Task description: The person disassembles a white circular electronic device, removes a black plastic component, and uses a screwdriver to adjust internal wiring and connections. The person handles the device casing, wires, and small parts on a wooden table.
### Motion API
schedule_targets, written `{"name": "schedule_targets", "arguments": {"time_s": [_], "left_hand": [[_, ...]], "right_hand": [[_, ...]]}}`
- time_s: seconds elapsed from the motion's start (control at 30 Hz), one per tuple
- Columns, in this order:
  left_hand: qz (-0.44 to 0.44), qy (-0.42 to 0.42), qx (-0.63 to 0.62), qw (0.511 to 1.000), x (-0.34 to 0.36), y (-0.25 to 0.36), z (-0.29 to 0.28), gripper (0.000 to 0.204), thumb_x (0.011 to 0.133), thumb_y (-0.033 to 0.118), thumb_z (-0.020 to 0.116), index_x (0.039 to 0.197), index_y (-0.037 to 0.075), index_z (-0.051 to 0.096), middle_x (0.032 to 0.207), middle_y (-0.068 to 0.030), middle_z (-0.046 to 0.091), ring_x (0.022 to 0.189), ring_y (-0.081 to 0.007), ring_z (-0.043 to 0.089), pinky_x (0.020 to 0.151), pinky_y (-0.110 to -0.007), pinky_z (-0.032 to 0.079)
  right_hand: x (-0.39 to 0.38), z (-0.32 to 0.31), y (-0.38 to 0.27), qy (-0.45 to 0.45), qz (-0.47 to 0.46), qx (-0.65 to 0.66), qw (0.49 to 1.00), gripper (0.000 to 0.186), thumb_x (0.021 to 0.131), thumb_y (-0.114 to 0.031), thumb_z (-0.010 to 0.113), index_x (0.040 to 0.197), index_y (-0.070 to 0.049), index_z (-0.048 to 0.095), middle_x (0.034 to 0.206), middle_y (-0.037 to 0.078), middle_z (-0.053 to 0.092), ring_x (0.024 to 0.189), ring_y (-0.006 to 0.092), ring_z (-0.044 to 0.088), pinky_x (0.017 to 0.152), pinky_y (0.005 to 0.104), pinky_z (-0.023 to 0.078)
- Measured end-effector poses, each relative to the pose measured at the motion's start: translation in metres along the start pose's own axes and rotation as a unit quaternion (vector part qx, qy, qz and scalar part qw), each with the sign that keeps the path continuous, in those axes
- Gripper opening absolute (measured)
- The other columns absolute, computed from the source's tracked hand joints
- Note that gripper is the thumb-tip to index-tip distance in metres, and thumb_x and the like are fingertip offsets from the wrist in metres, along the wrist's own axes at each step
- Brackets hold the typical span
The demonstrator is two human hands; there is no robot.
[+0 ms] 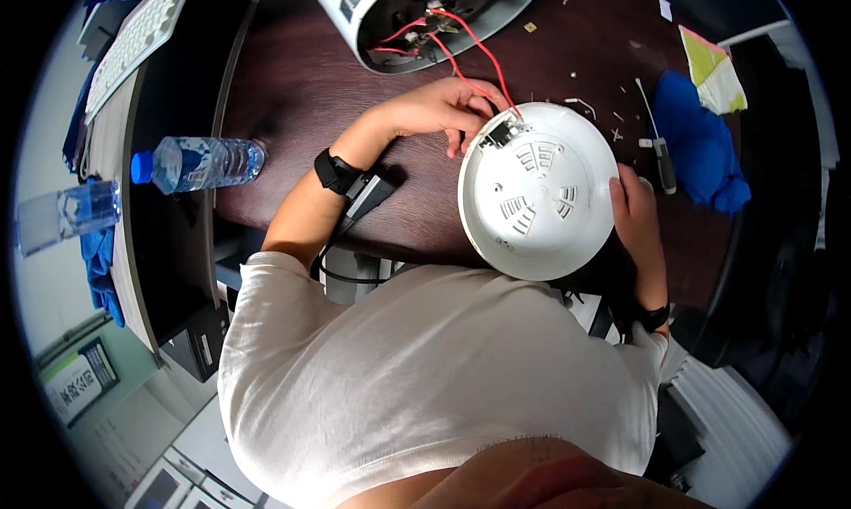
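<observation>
A white round base cover with vent slots is tilted up at the table's front edge, its inner side showing. My right hand grips its right rim, with the thumb on the edge and the other fingers mostly hidden behind. At the upper left rim, my left hand has its fingers curled against the edge, close to a small black switch. Red wires run from there to the opened underside of a white cylindrical appliance body, which lies on its side beyond my hands.
A screwdriver lies right of the cover, beside blue cloth and a yellow-white packet. Small loose bits are scattered on the dark table. A water bottle lies at left; a black cable hangs near my left forearm.
</observation>
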State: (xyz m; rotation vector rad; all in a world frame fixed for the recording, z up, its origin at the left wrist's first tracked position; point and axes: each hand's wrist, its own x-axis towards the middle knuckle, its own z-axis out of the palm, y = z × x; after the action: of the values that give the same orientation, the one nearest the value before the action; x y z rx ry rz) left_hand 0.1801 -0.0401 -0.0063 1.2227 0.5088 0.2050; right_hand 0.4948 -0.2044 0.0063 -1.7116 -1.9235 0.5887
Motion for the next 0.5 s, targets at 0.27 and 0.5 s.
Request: {"name": "schedule_targets", "arguments": {"time_s": [0.27,0.5], "left_hand": [[0.019,0.043,-0.009,0.999,0.003,-0.004,0.0,0.036,0.099,0.02,0.048,0.127,-0.003,0.049,0.103,-0.0123,0.065,0.073,-0.0134,0.066,0.054,-0.022,0.057],[-0.014,0.06,0.027,0.998,0.002,0.004,0.01,0.052,0.102,0.039,0.041,0.138,0.001,0.045,0.109,-0.0068,0.065,0.082,-0.0105,0.064,0.063,-0.023,0.055]], "right_hand": [[0.0,-0.003,-0.003,0.041,0.015,0.018,0.999,0.019,0.095,-0.016,0.052,0.103,0.001,0.059,0.077,0.021,0.059,0.068,0.0364,0.057,0.063,0.0408,0.043],[0.028,-0.067,-0.041,-0.021,0.049,-0.027,0.998,0.019,0.093,-0.014,0.054,0.088,0.004,0.06,0.072,0.019,0.059,0.064,0.0304,0.059,0.058,0.0353,0.042]]}}
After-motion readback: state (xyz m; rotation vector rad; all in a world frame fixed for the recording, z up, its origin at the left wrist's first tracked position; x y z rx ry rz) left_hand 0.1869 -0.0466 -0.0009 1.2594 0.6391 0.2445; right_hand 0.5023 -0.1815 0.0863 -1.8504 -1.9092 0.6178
